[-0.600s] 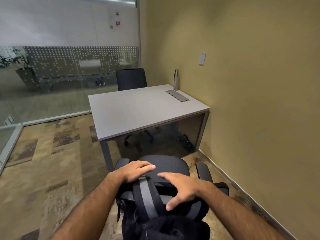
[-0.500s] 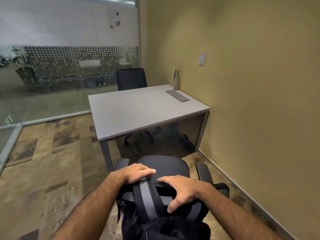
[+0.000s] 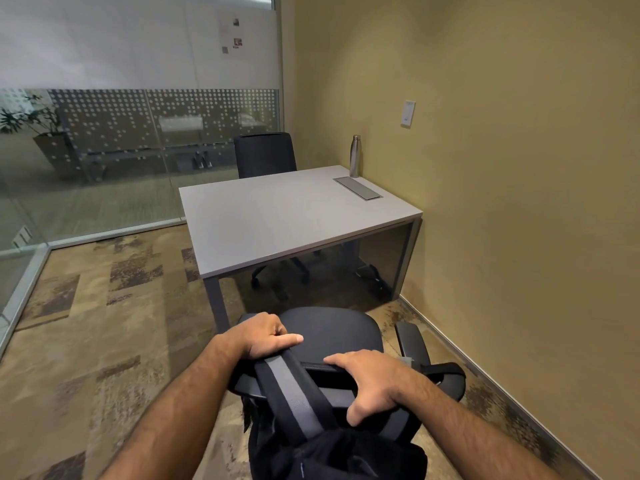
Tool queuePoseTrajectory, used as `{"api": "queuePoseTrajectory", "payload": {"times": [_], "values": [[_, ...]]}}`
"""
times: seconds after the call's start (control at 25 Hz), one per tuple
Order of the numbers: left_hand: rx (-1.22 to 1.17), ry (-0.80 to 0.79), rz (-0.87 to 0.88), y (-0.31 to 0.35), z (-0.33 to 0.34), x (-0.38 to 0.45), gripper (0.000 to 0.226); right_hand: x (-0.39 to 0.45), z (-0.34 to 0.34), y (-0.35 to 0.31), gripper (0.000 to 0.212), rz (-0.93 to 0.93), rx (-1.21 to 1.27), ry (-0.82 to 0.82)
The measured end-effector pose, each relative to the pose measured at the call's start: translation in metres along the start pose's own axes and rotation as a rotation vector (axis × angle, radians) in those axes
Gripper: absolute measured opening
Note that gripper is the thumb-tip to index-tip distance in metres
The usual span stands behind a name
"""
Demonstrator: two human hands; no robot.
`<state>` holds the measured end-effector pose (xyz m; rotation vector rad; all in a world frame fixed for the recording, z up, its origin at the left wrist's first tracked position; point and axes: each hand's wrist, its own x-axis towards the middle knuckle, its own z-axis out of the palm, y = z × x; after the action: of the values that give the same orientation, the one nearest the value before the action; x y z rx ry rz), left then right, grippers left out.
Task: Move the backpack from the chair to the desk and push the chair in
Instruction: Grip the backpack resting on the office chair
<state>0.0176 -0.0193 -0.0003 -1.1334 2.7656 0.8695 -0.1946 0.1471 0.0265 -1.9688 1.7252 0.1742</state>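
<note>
A black backpack [image 3: 332,455] with grey-striped straps hangs over the backrest of the black office chair [image 3: 332,332] right in front of me. My left hand [image 3: 263,336] is curled round the top of one strap at the backrest's left end. My right hand [image 3: 372,382] is closed over the backrest's top edge and the other strap, thumb underneath. The chair stands pulled out from the grey desk [image 3: 277,216], its seat facing the desk. The backpack's lower part is cut off by the frame's bottom edge.
A steel bottle [image 3: 354,155] and a flat cable cover [image 3: 358,188] sit at the desk's far right. A second black chair [image 3: 265,154] stands behind the desk. A yellow wall runs along the right, glass partitions at the left and back.
Both hands have gone from lying flat with spread fingers to closing round the straps at the backrest's top. The chair and backpack have not visibly moved.
</note>
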Motion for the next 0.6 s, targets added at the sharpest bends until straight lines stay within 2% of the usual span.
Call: {"api": "queuePoseTrajectory", "payload": {"times": [0.16,0.44,0.6], "values": [[0.045,0.088,0.088,-0.004,-0.01,-0.017,0.063,0.0,0.0,-0.001,0.111,0.011,0.016,0.007],[0.198,0.18,0.107,0.005,-0.014,-0.042,0.054,-0.005,0.002,-0.002,0.107,0.011,0.018,0.02],[0.323,0.277,0.121,0.001,-0.017,-0.061,0.06,-0.004,0.001,-0.004,0.103,0.014,0.032,0.041]]}}
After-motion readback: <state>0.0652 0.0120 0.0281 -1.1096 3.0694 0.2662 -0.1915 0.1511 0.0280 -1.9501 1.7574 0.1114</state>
